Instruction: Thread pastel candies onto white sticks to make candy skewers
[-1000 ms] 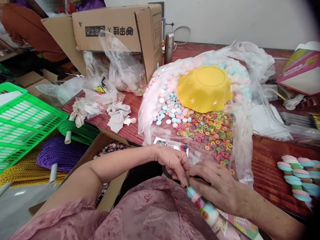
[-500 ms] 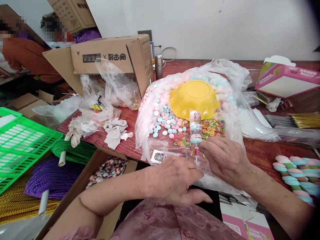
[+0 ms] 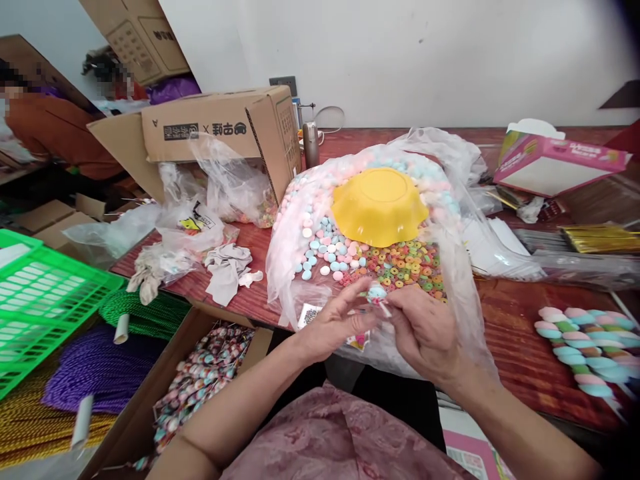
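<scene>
From my seat at the feed, I read this as the closing step on one small packet. Starting at the left, off the table's near-left corner, a green plastic crate sits above spools of green, purple and gold cord, and an open cardboard box of finished candy packets stands just below the table's front edge. On the red wooden table itself, crumpled clear bags and a grey rag lie near the left edge, with a large printed cardboard carton behind them.

At the middle of the front edge, my left hand pinches the small clear candy-filled packet between thumb and fingertips, and my right hand pinches it from the other side; both sets of fingers are closed on it, held just above the near lip of the big clear plastic bag of pastel tablets and coloured ring candies. An upturned yellow plastic bowl rests on that heap.

I judge the next move needs a steady twist or seal without letting the packet slip. The loose bag film right beneath the fingers could snag. Further right lie twisted pastel marshmallow ropes and, toward the far-right corner, a pink printed carton.
</scene>
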### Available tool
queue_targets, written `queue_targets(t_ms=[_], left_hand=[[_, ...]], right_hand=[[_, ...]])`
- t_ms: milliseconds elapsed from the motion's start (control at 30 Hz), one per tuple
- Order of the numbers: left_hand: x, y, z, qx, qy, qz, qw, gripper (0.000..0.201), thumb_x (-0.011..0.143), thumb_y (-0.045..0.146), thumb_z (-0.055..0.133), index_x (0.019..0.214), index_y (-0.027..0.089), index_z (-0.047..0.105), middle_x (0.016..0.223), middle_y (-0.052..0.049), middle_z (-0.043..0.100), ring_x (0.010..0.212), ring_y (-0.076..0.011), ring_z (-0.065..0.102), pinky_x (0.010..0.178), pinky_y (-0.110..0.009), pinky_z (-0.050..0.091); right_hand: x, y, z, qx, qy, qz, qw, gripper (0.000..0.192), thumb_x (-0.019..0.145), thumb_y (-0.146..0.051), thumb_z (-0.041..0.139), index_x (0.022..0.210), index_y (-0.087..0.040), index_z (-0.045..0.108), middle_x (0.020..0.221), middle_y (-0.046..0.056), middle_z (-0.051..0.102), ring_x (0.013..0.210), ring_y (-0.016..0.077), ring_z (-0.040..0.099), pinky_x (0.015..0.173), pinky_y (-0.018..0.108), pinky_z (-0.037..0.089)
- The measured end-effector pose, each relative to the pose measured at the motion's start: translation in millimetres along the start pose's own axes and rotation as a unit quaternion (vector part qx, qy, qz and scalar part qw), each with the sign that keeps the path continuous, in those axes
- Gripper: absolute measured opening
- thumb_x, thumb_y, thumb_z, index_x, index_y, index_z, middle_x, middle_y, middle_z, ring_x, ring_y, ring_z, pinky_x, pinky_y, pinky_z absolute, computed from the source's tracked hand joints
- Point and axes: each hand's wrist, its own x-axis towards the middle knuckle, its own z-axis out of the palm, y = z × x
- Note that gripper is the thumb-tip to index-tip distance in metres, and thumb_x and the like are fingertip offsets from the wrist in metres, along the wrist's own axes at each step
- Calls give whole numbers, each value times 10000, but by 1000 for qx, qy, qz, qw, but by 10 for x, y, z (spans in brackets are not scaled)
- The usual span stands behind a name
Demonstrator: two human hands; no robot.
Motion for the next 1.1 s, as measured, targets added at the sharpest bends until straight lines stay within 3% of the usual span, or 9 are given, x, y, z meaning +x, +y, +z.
queue_targets(t_ms=[67, 167, 233, 367, 533, 667, 800, 967, 1100], left_hand=[[-31, -27, -39, 42, 3, 60, 997, 489, 889, 406, 669, 1362, 321, 575, 1485, -83, 497, 1372, -275, 457, 1105, -441, 400], [-51, 4, -151, 197, 27, 187, 962, 283, 895, 290, 662, 1174, 271, 701, 1383, -94, 602, 1392, -270, 442, 1171, -498, 301], [-95, 38, -231, 278, 14, 241, 930, 230, 923, 225, 597, 1122, 239, 711, 1209, -110, 705, 1271, -254, 569, 1121, -488, 374], [-275, 40, -325, 435, 38, 341, 832, 238, 916, 135, 509, 1036, 205, 702, 976, -110, 753, 968, -216, 684, 932, -425, 510], [-648, -48, -423, 562, 87, 354, 742, 209, 862, 96, 514, 904, 236, 664, 877, -42, 731, 877, -187, 654, 946, -431, 503], [-1195, -157, -852, 643, 111, 185, 735, 288, 876, 95, 417, 875, 255, 657, 873, -54, 702, 857, -209, 614, 803, -399, 521], [-1575, -188, -1260, 731, 189, 44, 654, 293, 879, 166, 403, 735, 200, 656, 734, -95, 598, 791, -238, 569, 705, -398, 499], [-956, -87, -602, 662, -9, 29, 749, 242, 869, 110, 504, 1048, 192, 645, 1073, -85, 631, 1008, -231, 549, 899, -379, 501], [-223, -172, -35, 699, -112, 52, 705, 167, 853, 119, 516, 970, 137, 634, 1007, -124, 614, 983, -280, 543, 798, -404, 508]], right_hand=[[-36, -47, 54, 30, 12, 7, 999, 145, 872, -99, 537, 862, -206, 633, 719, 20, 648, 629, 147, 586, 597, 271, 461], [-170, -96, 192, 197, 15, 167, 966, 89, 867, -167, 594, 794, -195, 636, 699, 8, 625, 611, 131, 557, 574, 254, 437], [-269, -116, 286, 364, -12, 315, 876, 142, 830, -259, 657, 721, -180, 613, 621, -10, 557, 545, 106, 472, 512, 231, 371], [-406, -209, 470, 605, -127, 499, 607, 282, 687, -373, 724, 700, -195, 505, 504, -90, 330, 435, 57, 202, 414, 203, 181], [-497, -490, 725, 637, -196, 532, 522, 361, 681, -418, 720, 684, -234, 410, 514, -112, 239, 434, 52, 120, 375, 200, 130], [-583, -609, 785, 625, -202, 571, 493, 269, 747, -402, 724, 860, -228, 554, 578, -48, 498, 436, 54, 208, 399, 194, 86], [-694, -506, 663, 580, -172, 561, 565, 301, 728, -404, 764, 895, -191, 633, 646, -2, 629, 442, 48, 347, 413, 194, 136], [-712, -358, 491, 535, -47, 565, 626, 291, 719, -411, 788, 755, -156, 653, 584, -13, 585, 418, 26, 304, 410, 190, 143], [-714, -252, 267, 478, 104, 561, 667, 259, 690, -372, 820, 760, -171, 672, 593, -23, 560, 434, 30, 327, 415, 180, 191]])
